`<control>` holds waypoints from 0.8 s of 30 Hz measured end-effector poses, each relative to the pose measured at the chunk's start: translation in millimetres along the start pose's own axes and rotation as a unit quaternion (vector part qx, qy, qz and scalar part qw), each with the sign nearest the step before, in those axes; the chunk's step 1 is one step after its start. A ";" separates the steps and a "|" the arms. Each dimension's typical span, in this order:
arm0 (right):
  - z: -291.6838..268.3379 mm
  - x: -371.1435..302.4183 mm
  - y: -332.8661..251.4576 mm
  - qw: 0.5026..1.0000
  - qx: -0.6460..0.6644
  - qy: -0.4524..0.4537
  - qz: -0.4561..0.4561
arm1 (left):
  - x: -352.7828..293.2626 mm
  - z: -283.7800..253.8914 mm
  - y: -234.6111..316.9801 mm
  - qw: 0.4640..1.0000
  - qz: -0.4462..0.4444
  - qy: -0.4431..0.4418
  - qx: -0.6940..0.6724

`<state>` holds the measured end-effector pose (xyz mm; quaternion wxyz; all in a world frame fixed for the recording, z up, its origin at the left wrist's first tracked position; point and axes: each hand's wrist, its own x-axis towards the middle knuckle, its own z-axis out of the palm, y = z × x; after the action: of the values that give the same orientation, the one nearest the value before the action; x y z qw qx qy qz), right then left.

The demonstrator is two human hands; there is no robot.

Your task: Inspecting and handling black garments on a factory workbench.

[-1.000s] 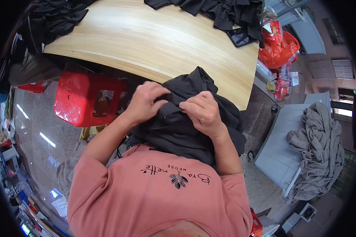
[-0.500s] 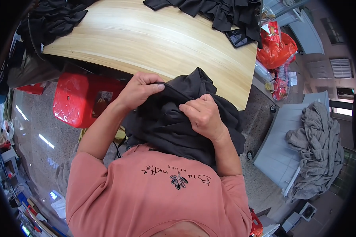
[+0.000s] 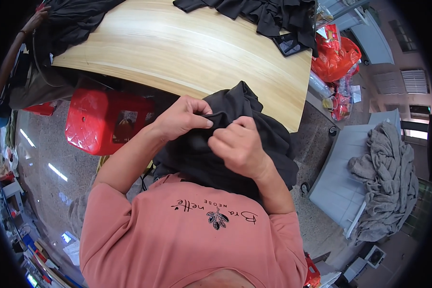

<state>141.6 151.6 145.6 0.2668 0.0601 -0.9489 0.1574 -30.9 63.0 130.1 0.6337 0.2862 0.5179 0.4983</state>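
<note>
Where hands (image 3: 211, 134) pinch (both): dark garment (image 3: 254, 125)

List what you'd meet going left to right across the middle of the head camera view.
Red plastic stool → left hand → right hand, both gripping the black garment → grey cloth heap on the grey surface.

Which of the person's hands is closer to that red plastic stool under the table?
Left. The left hand pinches the black garment just right of the red stool; the right hand grips farther away.
</note>
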 end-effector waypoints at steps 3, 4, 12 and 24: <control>6.0 6.1 -0.6 0.997 -0.032 0.072 -0.010 | 5.3 7.2 0.3 0.998 0.047 -0.026 0.040; 8.2 6.5 1.6 0.995 -0.041 0.087 -0.010 | 6.4 7.5 0.4 0.998 0.041 -0.021 0.043; 22.2 2.4 10.1 0.992 -0.047 0.114 0.006 | 3.2 -3.5 -4.6 0.997 0.035 -0.059 0.016; 24.2 4.9 16.8 0.895 0.279 0.022 0.346 | 0.7 0.7 -24.4 0.978 0.140 0.072 0.134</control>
<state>122.3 159.3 124.1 0.1884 -0.2041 -0.8208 0.4991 -22.2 55.5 108.6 0.4742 0.4014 0.5790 0.5280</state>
